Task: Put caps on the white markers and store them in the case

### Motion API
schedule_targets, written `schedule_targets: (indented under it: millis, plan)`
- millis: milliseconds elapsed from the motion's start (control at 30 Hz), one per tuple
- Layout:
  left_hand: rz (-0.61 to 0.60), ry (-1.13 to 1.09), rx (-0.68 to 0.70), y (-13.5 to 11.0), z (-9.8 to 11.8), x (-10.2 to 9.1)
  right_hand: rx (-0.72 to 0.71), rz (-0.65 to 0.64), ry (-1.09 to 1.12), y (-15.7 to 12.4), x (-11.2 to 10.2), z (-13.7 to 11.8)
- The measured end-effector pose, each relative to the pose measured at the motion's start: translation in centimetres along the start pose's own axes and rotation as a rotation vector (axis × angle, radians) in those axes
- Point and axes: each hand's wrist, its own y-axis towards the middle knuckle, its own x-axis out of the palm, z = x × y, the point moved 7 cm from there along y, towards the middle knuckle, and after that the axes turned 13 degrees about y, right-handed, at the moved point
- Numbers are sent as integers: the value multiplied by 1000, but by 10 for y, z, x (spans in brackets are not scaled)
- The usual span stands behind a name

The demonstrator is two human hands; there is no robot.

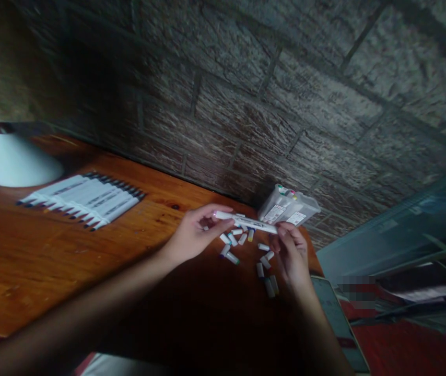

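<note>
White plastic is the marker (246,222) that we hold between both hands, just above the wooden table (31,261), in front of a clear case (289,208) which stands near the brick wall (246,78). Our left hand (194,235) closes thumb and fingers on the left end of it; our right hand (291,250) pinches the right end with the fingertips. The picture is blurred and dark, so we cannot tell if the marker has its caps on.

Under the hands lie many loose caps (246,250), small and white with coloured tips; some are partly hidden by the right hand, and their colours are hard to read. Far to the left, a row of markers (84,201) lies side by side on the table, well apart from the hands. Behind it a white lamp shade (15,162) is cut off by the edge. A phone (338,324) lies by the right wrist, partly covered by the forearm.
</note>
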Motion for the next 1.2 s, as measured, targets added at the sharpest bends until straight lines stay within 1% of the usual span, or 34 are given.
schedule_targets:
  millis: [267, 333, 400, 433, 500, 567, 633, 667, 700, 733, 767, 800, 867, 900, 933, 1000, 1033, 1067, 1133, 1200]
  plan:
    - [-37, -119, -116, 3, 2, 3, -12, -18, -23, -2, -2, -3]
    - [-26, -123, -139, 4, 2, 1, -16, -41, -48, -2, -3, -3]
    - [-23, -125, -138, 4, 2, 1, -17, -91, -113, -2, -2, -4]
    - [-31, -124, -126, 3, 2, 1, -13, -135, -173, -3, 1, -4]
    - [-76, -108, -101, 0, 2, 5, 19, -271, -340, -8, 12, -2]
    - [-167, -73, -97, -4, 0, 14, 69, -446, -514, -18, 27, 5]
    - [-258, -37, -104, -9, -3, 22, 110, -604, -639, -30, 39, 14]
    - [-286, -17, -97, -10, -4, 24, 110, -655, -681, -34, 43, 16]
    - [-294, 14, -80, -9, -5, 23, 93, -669, -709, -35, 44, 16]
    - [-283, 73, -58, -7, -6, 20, 56, -634, -721, -31, 41, 12]
    - [-264, 164, -37, -5, -8, 15, -4, -546, -722, -22, 35, 4]
    - [-238, 296, -21, -1, -10, 8, -78, -418, -714, -9, 25, -8]
    - [-225, 648, -33, 6, -19, -6, -247, -92, -690, 22, -4, -43]
    - [-248, 791, -56, 8, -25, -11, -316, 32, -686, 38, -18, -61]
    - [-299, 893, -89, 9, -31, -14, -393, 131, -701, 54, -30, -80]
    - [-407, 965, -178, 7, -44, -17, -534, 267, -849, 83, -47, -113]
    - [-445, 952, -220, 5, -48, -17, -520, 311, -998, 97, -54, -121]
    - [-462, 925, -254, 3, -51, -17, -438, 335, -1157, 111, -61, -123]
    - [-449, 857, -294, 1, -54, -16, -335, 324, -1249, 127, -72, -119]
    - [-417, 785, -312, 1, -55, -16, -260, 277, -1302, 131, -76, -106]
